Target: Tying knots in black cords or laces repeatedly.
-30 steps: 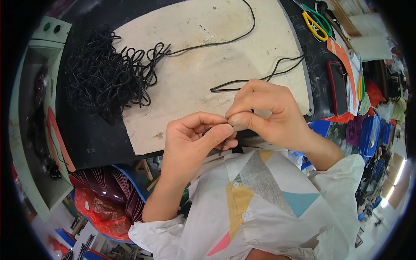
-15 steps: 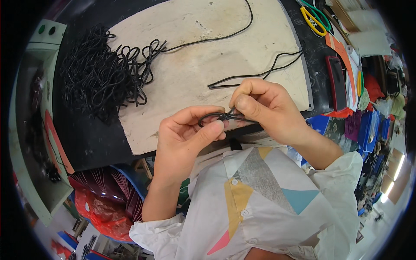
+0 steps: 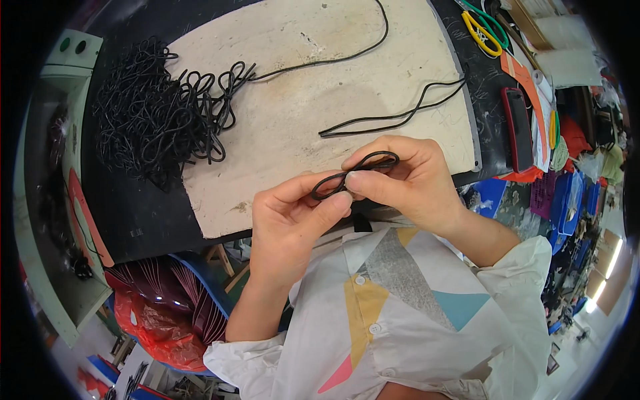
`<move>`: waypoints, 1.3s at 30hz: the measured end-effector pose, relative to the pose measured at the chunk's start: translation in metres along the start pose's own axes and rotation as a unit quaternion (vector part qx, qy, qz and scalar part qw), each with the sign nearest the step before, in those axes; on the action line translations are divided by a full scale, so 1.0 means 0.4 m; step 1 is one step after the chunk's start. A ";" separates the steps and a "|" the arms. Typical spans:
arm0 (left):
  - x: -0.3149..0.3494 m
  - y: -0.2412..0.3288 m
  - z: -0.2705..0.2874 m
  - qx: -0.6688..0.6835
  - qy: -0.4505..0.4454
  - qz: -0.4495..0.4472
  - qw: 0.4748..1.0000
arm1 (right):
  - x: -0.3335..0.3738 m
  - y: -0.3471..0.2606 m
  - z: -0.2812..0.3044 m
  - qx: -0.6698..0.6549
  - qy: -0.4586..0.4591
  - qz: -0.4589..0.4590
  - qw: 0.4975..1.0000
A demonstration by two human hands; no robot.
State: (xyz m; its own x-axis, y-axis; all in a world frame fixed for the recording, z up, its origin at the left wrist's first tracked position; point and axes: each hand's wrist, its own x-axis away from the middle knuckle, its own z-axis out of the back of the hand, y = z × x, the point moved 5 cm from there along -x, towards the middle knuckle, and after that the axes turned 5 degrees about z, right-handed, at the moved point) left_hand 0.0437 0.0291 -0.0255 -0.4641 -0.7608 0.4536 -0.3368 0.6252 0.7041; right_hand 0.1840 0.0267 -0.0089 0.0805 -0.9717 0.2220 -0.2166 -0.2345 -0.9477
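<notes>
Between my two hands is a thin black cord (image 3: 383, 159), looped into a bow shape with one loop toward each hand. My left hand (image 3: 293, 213) pinches the left loop near the middle between thumb and forefinger. Thumb and fingers of my right hand (image 3: 413, 180) close on the cord at its middle, with the right loop standing up over them. My fingers hide the crossing at the centre. Beyond my hands, another doubled black cord (image 3: 373, 120) lies on the cream board (image 3: 300, 113). A large heap of tied black cords (image 3: 153, 113) rests at the left.
A single cord (image 3: 320, 63) runs from the heap across the board. At the right lie yellow-handled scissors (image 3: 481, 33), a red-edged phone (image 3: 517, 127) and an orange strip (image 3: 523, 73). Below the table's left edge sits a blue-rimmed container with a red plastic bag (image 3: 153, 320).
My right hand has shifted from above the cord down to its middle. A second loop now stands out on the right side, where loose strands were before.
</notes>
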 end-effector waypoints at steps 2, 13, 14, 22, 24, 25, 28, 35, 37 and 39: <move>0.002 0.003 -0.001 -0.005 -0.002 -0.007 1.000 | 0.000 -0.002 -0.003 -0.013 -0.001 -0.019 1.000; 0.003 0.008 0.013 -0.037 -0.016 -0.007 0.999 | 0.002 -0.001 -0.011 0.009 -0.014 -0.037 0.999; 0.003 0.008 0.016 -0.042 -0.019 -0.006 0.999 | 0.002 -0.002 -0.011 0.011 -0.015 -0.037 0.999; 0.002 0.011 0.019 -0.075 -0.036 -0.025 0.996 | -0.001 -0.001 -0.006 0.029 -0.030 -0.035 0.998; 0.002 0.017 0.010 -0.069 -0.032 -0.027 0.997 | -0.004 -0.001 -0.004 0.030 -0.031 -0.035 0.998; 0.001 0.018 0.007 -0.065 -0.026 -0.007 0.998 | -0.004 0.000 -0.004 -0.002 -0.032 -0.039 0.999; -0.004 0.014 0.012 -0.050 -0.007 0.040 0.998 | -0.007 0.008 -0.004 -0.064 -0.041 -0.074 0.994; -0.012 0.006 0.020 -0.021 0.012 0.067 0.997 | -0.011 0.013 0.039 0.016 -0.063 -0.105 0.992; -0.012 0.009 0.018 -0.047 0.025 0.059 0.997 | -0.010 0.021 0.045 -0.027 -0.048 -0.131 0.990; -0.010 0.013 0.024 -0.075 0.035 0.043 0.996 | -0.009 0.032 0.052 -0.118 -0.008 -0.181 0.976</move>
State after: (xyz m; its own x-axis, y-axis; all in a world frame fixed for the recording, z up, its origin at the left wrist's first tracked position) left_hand 0.0358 0.0370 -0.0290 -0.4263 -0.7196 0.5481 -0.1704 0.6590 0.7326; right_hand 0.2013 0.0276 -0.0267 0.2073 -0.8242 0.5270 -0.3897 -0.5636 -0.7283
